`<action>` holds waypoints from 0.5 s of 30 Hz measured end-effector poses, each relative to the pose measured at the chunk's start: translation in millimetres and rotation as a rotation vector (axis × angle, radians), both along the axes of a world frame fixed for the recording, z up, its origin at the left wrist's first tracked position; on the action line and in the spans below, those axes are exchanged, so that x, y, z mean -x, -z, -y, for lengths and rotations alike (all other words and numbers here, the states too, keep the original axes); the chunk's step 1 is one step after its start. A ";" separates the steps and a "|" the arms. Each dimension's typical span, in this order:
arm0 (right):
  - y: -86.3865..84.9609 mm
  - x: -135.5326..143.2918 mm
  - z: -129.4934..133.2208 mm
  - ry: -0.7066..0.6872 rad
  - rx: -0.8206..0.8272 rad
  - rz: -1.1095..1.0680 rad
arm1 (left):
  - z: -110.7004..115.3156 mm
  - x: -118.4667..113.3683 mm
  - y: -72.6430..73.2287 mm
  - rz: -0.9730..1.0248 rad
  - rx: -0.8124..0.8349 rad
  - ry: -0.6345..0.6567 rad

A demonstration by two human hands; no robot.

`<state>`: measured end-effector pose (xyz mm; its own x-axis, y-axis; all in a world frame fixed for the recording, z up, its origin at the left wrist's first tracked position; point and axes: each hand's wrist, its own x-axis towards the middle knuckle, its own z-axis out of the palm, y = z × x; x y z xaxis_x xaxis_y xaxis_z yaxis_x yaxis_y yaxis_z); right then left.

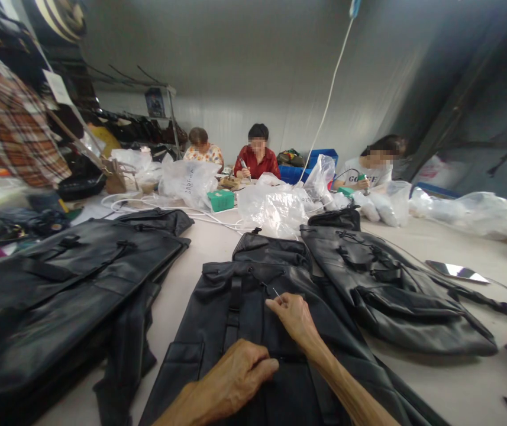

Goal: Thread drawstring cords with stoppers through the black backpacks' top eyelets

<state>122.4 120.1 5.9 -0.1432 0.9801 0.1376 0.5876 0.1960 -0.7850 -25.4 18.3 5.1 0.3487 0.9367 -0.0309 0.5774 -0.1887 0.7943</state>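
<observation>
A black leather-look backpack [246, 313] lies flat in front of me, with a drawstring cord through its top edge and a buckle strap [235, 293] down its front. Pinched between the thumb and fingers of my right hand [297, 319] is a thin, pale metal pin-like tool [276, 292], its tip pointing up toward the cord. Lower down, my left hand [235, 376] rests over the front of the bag with its fingers curled and its thumb along them. Whatever those fingers may hold is hidden.
Similar black backpacks lie at left [80, 284] and right [395, 284]. Beyond them are clear plastic bags [275, 207], a green box [221, 200] and white cables. A phone [456, 271] lies at right. Several people work across the table [470, 378].
</observation>
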 end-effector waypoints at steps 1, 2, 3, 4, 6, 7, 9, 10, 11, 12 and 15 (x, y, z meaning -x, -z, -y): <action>-5.9 -9.0 3.6 -0.010 -0.008 0.021 | 0.3 8.3 0.4 -0.031 -0.050 -0.040; -11.4 -21.5 7.4 -0.011 -0.014 0.034 | 0.7 19.3 2.1 -0.067 -0.120 -0.112; -15.8 -37.2 11.1 0.004 -0.029 0.049 | 1.3 32.9 5.1 -0.105 -0.204 -0.209; -18.2 -55.6 14.5 0.034 -0.052 0.073 | 2.3 48.4 9.4 -0.143 -0.287 -0.315; -15.3 -96.3 20.2 0.142 -0.133 0.181 | 5.5 81.9 21.5 -0.216 -0.405 -0.509; -10.2 -116.1 22.6 0.212 -0.166 0.272 | 7.7 97.6 28.3 -0.244 -0.420 -0.582; 4.9 -148.7 26.2 0.291 -0.130 0.374 | 12.3 122.1 40.9 -0.259 -0.347 -0.655; 13.1 -160.0 27.5 0.297 -0.078 0.386 | 14.0 129.9 45.7 -0.250 -0.284 -0.657; 20.7 -167.9 28.3 0.293 -0.023 0.380 | 15.0 134.6 49.3 -0.232 -0.221 -0.647; 26.9 -172.7 28.7 0.291 0.023 0.365 | 15.1 136.6 51.4 -0.211 -0.167 -0.631; 35.8 -175.8 27.3 0.283 0.131 0.279 | 11.6 134.3 49.9 -0.122 -0.059 -0.613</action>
<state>298.2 92.8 -30.0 0.1199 0.9928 0.0035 0.7976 -0.0942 -0.5958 -159.7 6.8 -44.8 -0.2549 0.9667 0.0211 0.6802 0.1637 0.7145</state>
